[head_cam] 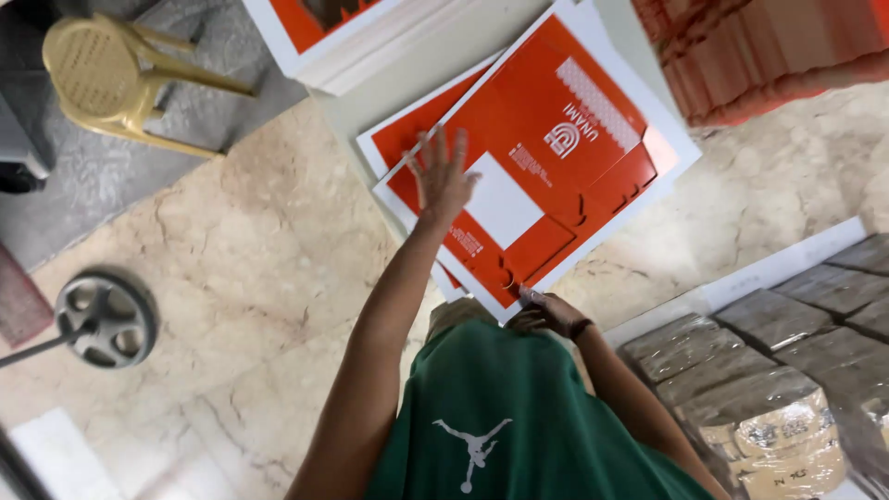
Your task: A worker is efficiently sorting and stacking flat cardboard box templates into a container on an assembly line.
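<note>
A flat die-cut card sheet [546,120], orange with white borders and a white panel, lies on top of a small pile of like sheets on a pale table [463,51]. My left hand [443,176] rests flat on the sheet's left part, fingers spread and holding nothing. At the sheet's near corner, my right hand [551,313] pinches the edge between its fingers. Both arms reach out from my green shirt at the bottom of the view.
A yellow plastic chair [102,74] stands at the far left, and a round metal stand base [104,318] sits on the marble floor. Stacked orange sheets [769,56] fill the top right. Plastic-wrapped brown bundles [778,370] lie at the right. Another printed pile [333,28] lies at the top.
</note>
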